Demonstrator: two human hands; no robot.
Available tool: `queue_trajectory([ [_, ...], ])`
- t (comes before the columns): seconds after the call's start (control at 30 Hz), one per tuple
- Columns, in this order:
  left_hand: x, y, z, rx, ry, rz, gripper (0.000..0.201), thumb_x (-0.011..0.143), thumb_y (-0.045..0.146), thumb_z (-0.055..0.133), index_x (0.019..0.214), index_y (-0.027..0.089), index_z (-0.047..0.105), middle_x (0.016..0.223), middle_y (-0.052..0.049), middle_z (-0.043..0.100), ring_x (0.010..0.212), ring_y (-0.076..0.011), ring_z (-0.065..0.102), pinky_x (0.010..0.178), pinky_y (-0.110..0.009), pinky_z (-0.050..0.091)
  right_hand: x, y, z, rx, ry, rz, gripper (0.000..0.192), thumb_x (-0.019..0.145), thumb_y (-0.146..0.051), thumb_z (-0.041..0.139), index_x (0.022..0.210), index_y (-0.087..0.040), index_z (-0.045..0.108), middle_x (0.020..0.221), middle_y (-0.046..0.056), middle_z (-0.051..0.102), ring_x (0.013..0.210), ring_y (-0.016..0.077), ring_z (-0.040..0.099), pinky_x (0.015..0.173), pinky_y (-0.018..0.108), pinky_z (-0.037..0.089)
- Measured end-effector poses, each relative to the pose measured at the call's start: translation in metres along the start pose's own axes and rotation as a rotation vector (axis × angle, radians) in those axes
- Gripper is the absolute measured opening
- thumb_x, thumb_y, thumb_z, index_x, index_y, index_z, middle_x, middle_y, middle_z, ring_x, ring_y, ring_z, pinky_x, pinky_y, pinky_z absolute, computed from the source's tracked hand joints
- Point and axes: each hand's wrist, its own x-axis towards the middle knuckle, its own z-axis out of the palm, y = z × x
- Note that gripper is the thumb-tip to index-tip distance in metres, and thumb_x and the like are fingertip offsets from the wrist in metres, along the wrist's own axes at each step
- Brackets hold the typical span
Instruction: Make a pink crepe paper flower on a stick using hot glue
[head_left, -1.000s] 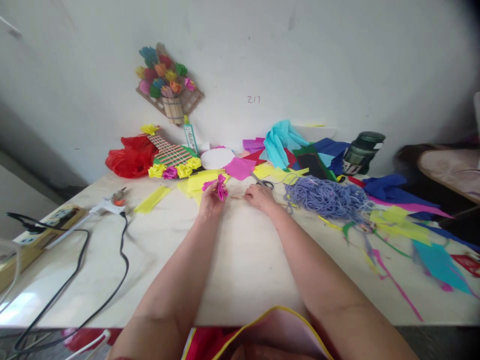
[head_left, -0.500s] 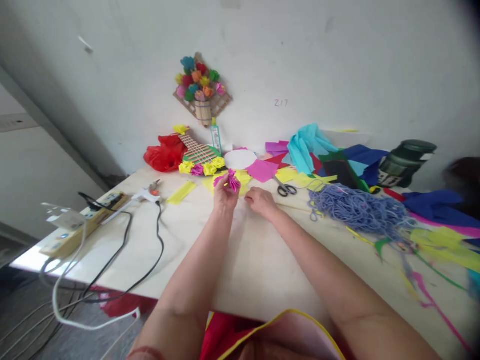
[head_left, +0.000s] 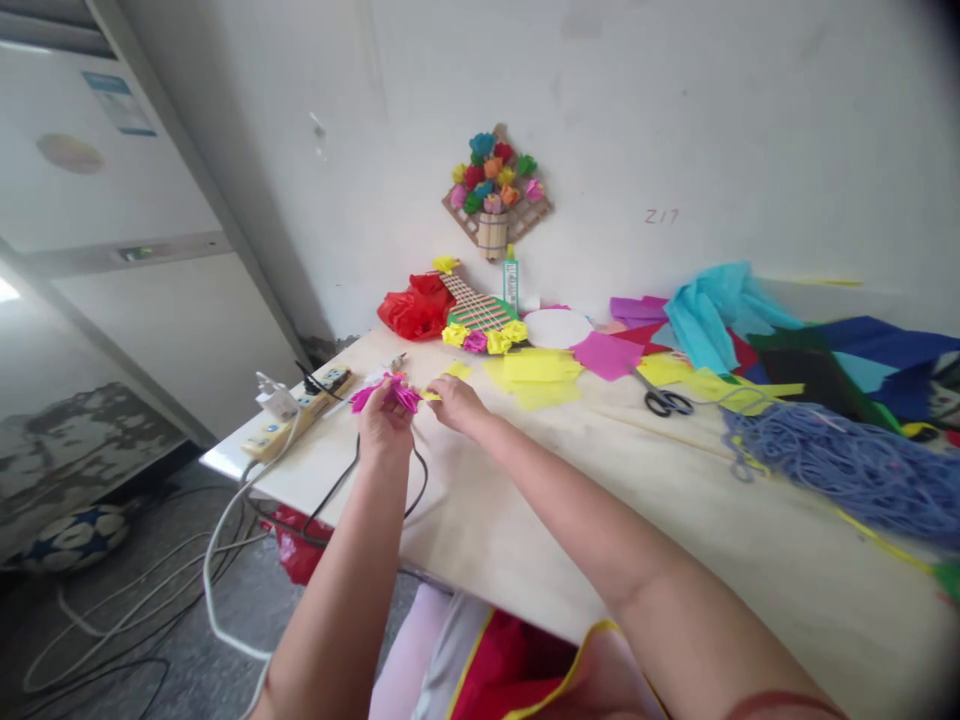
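My left hand (head_left: pixel 386 432) is closed around a magenta crepe-paper flower (head_left: pixel 365 396), its ruffled petals spreading past the fingers. Just to the right, my right hand (head_left: pixel 459 405) pinches a small yellow paper piece (head_left: pixel 430 396) at the flower's side; whether the two touch I cannot tell. Partly hidden behind the left hand lies a white glue gun (head_left: pixel 396 362). Further back, a green craft panel with striped sticks (head_left: pixel 480 308) leans by the wall, with yellow and magenta paper flowers along its lower edge.
Yellow paper sheets (head_left: pixel 534 374), a magenta sheet (head_left: pixel 606 354) and scissors (head_left: pixel 667 402) lie to the right, beside a tangle of blue-purple cord (head_left: pixel 832 455). A power strip (head_left: pixel 292 425) with cables sits at the left edge. A red plastic bag (head_left: pixel 416 308) stands behind.
My view has swung left. Both hands have moved left across the table, the magenta flower still in the left one, and a yellow paper piece now shows at my right fingertips.
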Motion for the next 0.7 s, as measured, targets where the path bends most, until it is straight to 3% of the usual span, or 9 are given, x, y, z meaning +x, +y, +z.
queue_trajectory([
  [0.33, 0.013, 0.029, -0.045, 0.045, 0.139, 0.089, 0.008, 0.067, 0.014, 0.058, 0.074, 0.016, 0.059, 0.061, 0.002, 0.064, 0.054, -0.0098, 0.063, 0.055, -0.020, 0.052, 0.065, -0.048, 0.043, -0.151, -0.162, 0.128, 0.039, 0.079, -0.023, 0.051, 0.117, -0.013, 0.055, 0.122, 0.016, 0.053, 0.112, 0.0268, 0.049, 0.092, 0.033, 0.041],
  [0.57, 0.020, 0.039, -0.058, -0.034, 0.207, 0.164, 0.006, 0.069, 0.010, 0.058, 0.073, 0.015, 0.059, 0.060, 0.002, 0.065, 0.055, -0.0077, 0.062, 0.058, -0.018, 0.052, 0.093, -0.057, 0.067, -0.180, -0.170, 0.215, 0.041, 0.085, -0.010, 0.037, 0.124, -0.008, 0.049, 0.122, 0.022, 0.054, 0.115, 0.0272, 0.048, 0.091, 0.037, 0.041],
  [0.7, 0.020, 0.043, -0.060, -0.045, 0.208, 0.214, 0.007, 0.070, 0.009, 0.057, 0.072, 0.015, 0.059, 0.060, 0.003, 0.064, 0.054, -0.0073, 0.061, 0.056, -0.017, 0.051, 0.101, -0.058, 0.071, -0.183, -0.154, 0.282, 0.041, 0.087, -0.012, 0.034, 0.126, -0.010, 0.046, 0.123, 0.022, 0.053, 0.114, 0.0270, 0.050, 0.090, 0.038, 0.041],
])
